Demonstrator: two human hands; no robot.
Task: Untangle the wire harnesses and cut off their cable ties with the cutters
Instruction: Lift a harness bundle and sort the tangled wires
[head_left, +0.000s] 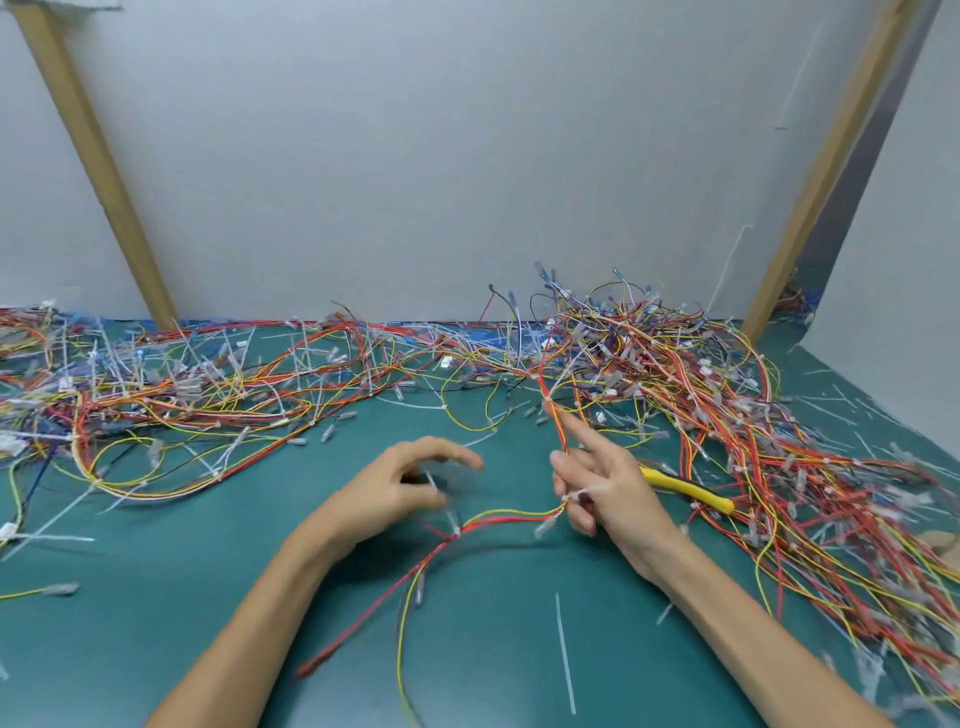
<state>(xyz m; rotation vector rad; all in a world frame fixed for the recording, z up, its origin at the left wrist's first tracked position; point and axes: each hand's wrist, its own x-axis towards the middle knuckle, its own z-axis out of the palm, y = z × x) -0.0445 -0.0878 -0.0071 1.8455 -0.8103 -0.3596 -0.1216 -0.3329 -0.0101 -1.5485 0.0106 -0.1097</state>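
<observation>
Green mat (156, 597) under both forearms. Big harness tangle (649, 353) lies beyond the fingertips. One red/yellow harness (498, 519) runs btwn hands: r hand (608, 493) pinches it at a white cable tie (577, 493), index straight. L hand (395, 488) blurred, fingers loosely curled over a branch end, grip can't tell. Yellow-handled cutters (691, 491) just behind r knuckles

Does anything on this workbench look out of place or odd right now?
Yes. Cut cable ties lie loose across the green mat, many toward its right edge. The yellow-handled cutters sit partly under strands of the wire pile, behind the right hand, easy to lose. No damage is visible.
</observation>
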